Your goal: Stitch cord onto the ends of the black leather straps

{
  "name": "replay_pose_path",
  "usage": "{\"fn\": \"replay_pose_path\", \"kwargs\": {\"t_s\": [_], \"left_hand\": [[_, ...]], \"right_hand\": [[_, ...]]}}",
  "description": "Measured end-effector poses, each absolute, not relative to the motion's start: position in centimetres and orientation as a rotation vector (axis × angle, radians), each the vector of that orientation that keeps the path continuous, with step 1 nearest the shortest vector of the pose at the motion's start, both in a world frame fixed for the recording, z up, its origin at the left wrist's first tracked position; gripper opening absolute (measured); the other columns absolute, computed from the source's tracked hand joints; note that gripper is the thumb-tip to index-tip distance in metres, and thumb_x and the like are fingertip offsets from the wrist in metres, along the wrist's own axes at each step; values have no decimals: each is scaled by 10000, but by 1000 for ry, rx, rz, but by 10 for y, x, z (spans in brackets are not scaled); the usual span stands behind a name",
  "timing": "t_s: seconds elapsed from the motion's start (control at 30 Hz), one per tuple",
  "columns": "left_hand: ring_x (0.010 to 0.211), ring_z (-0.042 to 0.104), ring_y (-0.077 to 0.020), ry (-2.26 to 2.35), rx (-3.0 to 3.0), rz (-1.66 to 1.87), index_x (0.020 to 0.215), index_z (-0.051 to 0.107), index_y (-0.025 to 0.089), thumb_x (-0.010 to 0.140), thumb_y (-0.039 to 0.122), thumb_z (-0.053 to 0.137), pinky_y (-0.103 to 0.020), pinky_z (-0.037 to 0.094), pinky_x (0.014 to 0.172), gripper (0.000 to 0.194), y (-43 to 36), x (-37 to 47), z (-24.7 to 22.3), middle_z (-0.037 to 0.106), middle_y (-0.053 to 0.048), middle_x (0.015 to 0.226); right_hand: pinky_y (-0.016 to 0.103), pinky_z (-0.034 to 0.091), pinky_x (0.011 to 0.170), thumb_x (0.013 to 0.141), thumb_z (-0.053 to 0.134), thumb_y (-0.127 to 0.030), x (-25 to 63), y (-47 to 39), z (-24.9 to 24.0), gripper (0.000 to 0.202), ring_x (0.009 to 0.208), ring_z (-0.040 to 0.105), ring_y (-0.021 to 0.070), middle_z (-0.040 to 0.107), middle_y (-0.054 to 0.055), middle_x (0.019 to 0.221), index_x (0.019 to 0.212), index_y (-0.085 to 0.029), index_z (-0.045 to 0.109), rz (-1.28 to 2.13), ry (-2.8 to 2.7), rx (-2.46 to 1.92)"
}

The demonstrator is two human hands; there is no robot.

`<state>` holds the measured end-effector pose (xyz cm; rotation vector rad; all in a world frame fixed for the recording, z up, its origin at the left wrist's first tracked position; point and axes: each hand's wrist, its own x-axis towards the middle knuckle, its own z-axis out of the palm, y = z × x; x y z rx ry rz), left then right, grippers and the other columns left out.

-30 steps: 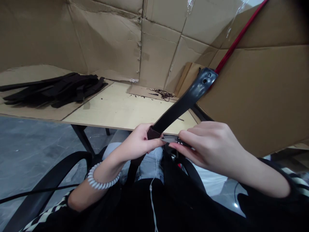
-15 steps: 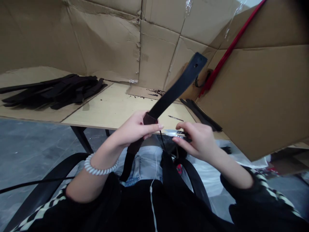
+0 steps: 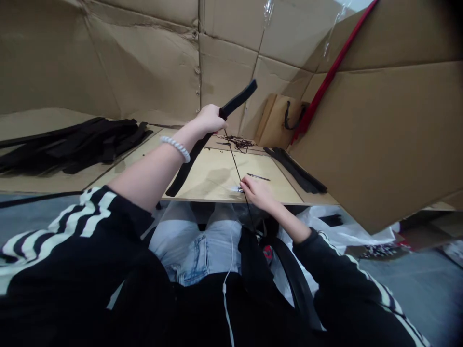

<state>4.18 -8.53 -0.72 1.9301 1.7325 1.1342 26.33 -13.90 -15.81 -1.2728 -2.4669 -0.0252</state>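
"Far left on the bench [image 3: 282, 190], what lies there?"

"Pile of dark strips [image 3: 90, 142], loosely heaped, on a cardboard sheet [image 3: 54, 182]."

"Moving right?"

"Pale coiled band [image 3: 176, 147] on one wrist, then the left hand [image 3: 210, 120], fingers wrapped closed around a dark strap [image 3: 189, 166]. Strap held raised over the bench, aslant: upper end pointing up and right toward the cardboard wall [image 3: 227, 67], longer lower end reaching down and left toward the near edge."

"Between the hands?"

"Thin dark cord [image 3: 234, 156], taut-looking, from beside the left hand down past the right and on below the edge. At the back, a dark tangle of cord [image 3: 240, 143]."

"Right hand?"

"Low, by the near edge: right hand [image 3: 255, 190], fingers pinched closed on a small knife [image 3: 239, 189], blade blurred. Whether they also grip the cord, cannot tell."

"Further right?"

"Slim pen-like tool [image 3: 258, 177] lying just beyond that hand; then several dark lengths [image 3: 296, 171] side by side; last, a red strip [image 3: 333, 72] slanting up the cardboard."
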Motion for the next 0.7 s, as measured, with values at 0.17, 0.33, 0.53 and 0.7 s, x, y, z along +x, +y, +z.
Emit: {"fn": "replay_pose_path", "kwargs": {"t_s": [0.17, 0.33, 0.53, 0.7], "left_hand": [[907, 659, -273, 2136, 2005, 835, 1061, 685, 70, 753, 156, 659, -347, 499, 814, 321, -41, 30, -19, 678, -148, 861], [1090, 619, -339, 2216, 1998, 658, 1109, 671, 49, 713, 155, 672, -368, 479, 928, 409, -15, 23, -45, 686, -193, 1005], [1055, 632, -360, 2192, 1972, 558, 1033, 684, 36, 646, 149, 724, -372, 483, 908, 405, -3, 24, -64, 686, -212, 965], [1003, 638, -339, 2155, 1915, 660, 934, 672, 86, 644, 206, 782, -363, 469, 884, 333, -8, 19, -54, 643, -120, 731]], "right_hand": [[265, 382, 698, 1025, 337, -323, 259, -111, -175, 296, 806, 612, 195, 682, 78, 870, 983, -178, 593, -16, -2475, -1412], [300, 432, 727, 1029, 356, -335, 253, -101, -182, 317, 766, 608, 173, 667, 58, 873, 1037, -142, 607, -19, -2504, -1503], [334, 437, 863, 1012, 411, -335, 255, -95, -185, 294, 941, 587, 184, 634, 83, 1044, 964, -137, 623, -68, -2528, -1488], [311, 420, 837, 1003, 430, -338, 259, -91, -189, 276, 924, 572, 186, 616, 85, 1030, 969, -140, 620, -106, -2488, -1492]]}}
